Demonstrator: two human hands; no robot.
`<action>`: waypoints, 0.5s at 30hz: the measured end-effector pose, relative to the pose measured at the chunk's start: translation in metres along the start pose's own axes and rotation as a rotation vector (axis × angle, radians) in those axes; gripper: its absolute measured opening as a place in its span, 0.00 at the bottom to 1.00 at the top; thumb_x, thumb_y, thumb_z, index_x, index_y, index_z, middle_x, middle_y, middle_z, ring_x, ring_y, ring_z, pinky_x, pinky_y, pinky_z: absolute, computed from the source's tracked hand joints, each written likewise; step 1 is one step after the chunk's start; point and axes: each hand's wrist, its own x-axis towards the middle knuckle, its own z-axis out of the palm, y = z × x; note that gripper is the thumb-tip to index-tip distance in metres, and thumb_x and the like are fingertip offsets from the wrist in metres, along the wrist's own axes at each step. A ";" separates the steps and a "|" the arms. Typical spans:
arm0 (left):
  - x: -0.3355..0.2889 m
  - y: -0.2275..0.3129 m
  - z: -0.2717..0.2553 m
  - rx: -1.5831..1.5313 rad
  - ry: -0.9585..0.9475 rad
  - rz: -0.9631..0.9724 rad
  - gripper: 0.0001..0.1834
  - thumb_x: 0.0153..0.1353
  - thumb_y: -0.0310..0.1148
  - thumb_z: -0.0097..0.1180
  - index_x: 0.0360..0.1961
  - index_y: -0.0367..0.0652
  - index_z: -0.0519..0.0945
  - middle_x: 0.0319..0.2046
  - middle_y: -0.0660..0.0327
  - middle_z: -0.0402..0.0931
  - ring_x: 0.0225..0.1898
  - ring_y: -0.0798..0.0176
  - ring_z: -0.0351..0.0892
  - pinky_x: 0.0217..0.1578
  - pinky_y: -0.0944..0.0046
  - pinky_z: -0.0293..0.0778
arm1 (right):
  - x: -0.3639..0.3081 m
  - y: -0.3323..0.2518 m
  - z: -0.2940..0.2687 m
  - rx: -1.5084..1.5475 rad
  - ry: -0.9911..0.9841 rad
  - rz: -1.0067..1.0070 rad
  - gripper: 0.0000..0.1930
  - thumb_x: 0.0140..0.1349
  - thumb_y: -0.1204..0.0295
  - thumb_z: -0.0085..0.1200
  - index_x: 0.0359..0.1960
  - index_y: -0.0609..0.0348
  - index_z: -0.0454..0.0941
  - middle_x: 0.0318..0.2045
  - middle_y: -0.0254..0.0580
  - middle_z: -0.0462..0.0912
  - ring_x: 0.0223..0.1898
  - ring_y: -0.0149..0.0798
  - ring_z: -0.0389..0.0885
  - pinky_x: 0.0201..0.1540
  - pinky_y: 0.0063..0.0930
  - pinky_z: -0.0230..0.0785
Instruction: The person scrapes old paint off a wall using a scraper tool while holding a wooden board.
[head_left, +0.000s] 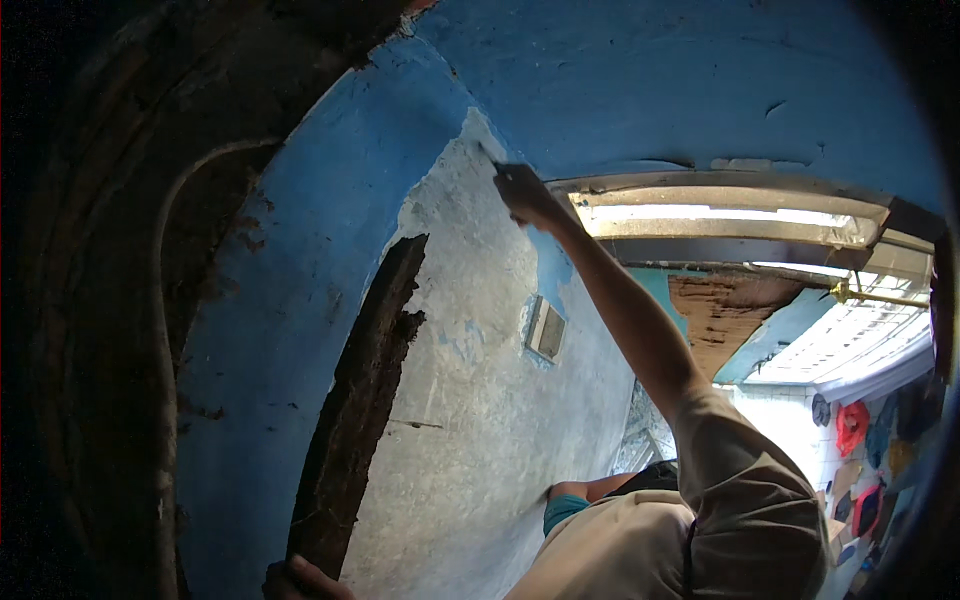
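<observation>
My right hand is raised high against the wall, its fingers closed round a thin dark scraper, which is smeared by motion. The scraper's tip meets the narrow top of a bare grey patch, where blue paint borders it on both sides. Low at the bottom edge, my left hand is partly cut off by the frame. Its fingers curl over the lower end of a dark, ragged wooden beam, which slants up along the wall.
A switch plate sits on the wall below my right forearm. To the right are a lit transom opening, a brown panel with peeling facing and a bright barred window. Coloured items, including a red bag, lie at lower right.
</observation>
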 end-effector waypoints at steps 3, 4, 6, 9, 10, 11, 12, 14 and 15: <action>0.005 0.016 -0.006 -0.079 -0.034 -0.010 0.33 0.67 0.58 0.43 0.11 0.47 0.75 0.10 0.57 0.69 0.11 0.50 0.65 0.14 0.51 0.55 | 0.027 0.039 -0.038 -0.057 0.046 -0.055 0.22 0.68 0.58 0.44 0.58 0.57 0.71 0.19 0.36 0.70 0.11 0.30 0.67 0.11 0.27 0.61; 0.007 0.022 -0.003 -0.113 0.005 0.004 0.34 0.67 0.59 0.43 0.11 0.47 0.75 0.10 0.57 0.69 0.11 0.50 0.65 0.13 0.52 0.54 | 0.060 0.060 -0.065 0.082 0.019 0.024 0.22 0.68 0.58 0.45 0.59 0.55 0.71 0.19 0.36 0.70 0.11 0.30 0.67 0.11 0.28 0.60; 0.008 0.014 -0.001 -0.110 0.036 0.025 0.34 0.66 0.59 0.43 0.10 0.47 0.75 0.10 0.57 0.69 0.10 0.51 0.65 0.13 0.52 0.54 | 0.076 0.052 -0.058 0.114 0.014 0.068 0.18 0.68 0.59 0.46 0.52 0.55 0.73 0.18 0.36 0.70 0.10 0.30 0.66 0.11 0.28 0.60; 0.003 0.002 -0.005 -0.052 0.003 0.016 0.34 0.67 0.59 0.43 0.10 0.48 0.73 0.10 0.58 0.68 0.10 0.53 0.64 0.13 0.53 0.54 | 0.017 0.003 0.000 0.071 0.025 -0.019 0.14 0.67 0.61 0.47 0.44 0.59 0.75 0.17 0.34 0.68 0.10 0.30 0.65 0.11 0.27 0.59; 0.004 0.001 -0.008 -0.037 -0.037 0.007 0.34 0.67 0.59 0.43 0.09 0.48 0.73 0.10 0.59 0.68 0.10 0.54 0.64 0.13 0.54 0.54 | -0.009 -0.027 0.001 0.027 -0.022 0.044 0.16 0.68 0.63 0.47 0.49 0.62 0.74 0.17 0.34 0.68 0.10 0.31 0.65 0.11 0.27 0.59; 0.004 0.006 -0.010 -0.042 -0.075 0.006 0.34 0.67 0.58 0.43 0.09 0.48 0.73 0.09 0.59 0.68 0.10 0.54 0.63 0.13 0.55 0.54 | 0.003 -0.028 -0.016 0.018 -0.008 0.037 0.16 0.68 0.63 0.47 0.49 0.62 0.74 0.17 0.34 0.68 0.10 0.31 0.65 0.11 0.27 0.59; 0.002 0.006 -0.008 -0.053 -0.078 0.015 0.34 0.67 0.58 0.43 0.09 0.48 0.73 0.09 0.59 0.68 0.10 0.54 0.63 0.13 0.55 0.54 | 0.024 -0.026 -0.032 0.025 -0.003 0.014 0.18 0.68 0.63 0.45 0.54 0.62 0.71 0.17 0.34 0.68 0.10 0.31 0.66 0.11 0.28 0.60; -0.005 0.002 -0.001 0.017 -0.085 0.002 0.33 0.67 0.58 0.44 0.10 0.48 0.73 0.10 0.60 0.68 0.10 0.54 0.64 0.13 0.56 0.55 | 0.051 -0.018 -0.047 0.042 -0.008 -0.027 0.23 0.69 0.65 0.42 0.63 0.61 0.66 0.17 0.35 0.68 0.11 0.31 0.67 0.11 0.29 0.61; -0.007 0.000 0.000 0.029 -0.089 -0.005 0.33 0.67 0.58 0.44 0.10 0.48 0.73 0.10 0.60 0.68 0.10 0.54 0.64 0.13 0.56 0.55 | 0.050 -0.019 -0.037 0.043 -0.022 -0.028 0.23 0.69 0.65 0.42 0.63 0.61 0.66 0.17 0.35 0.68 0.11 0.31 0.67 0.11 0.29 0.61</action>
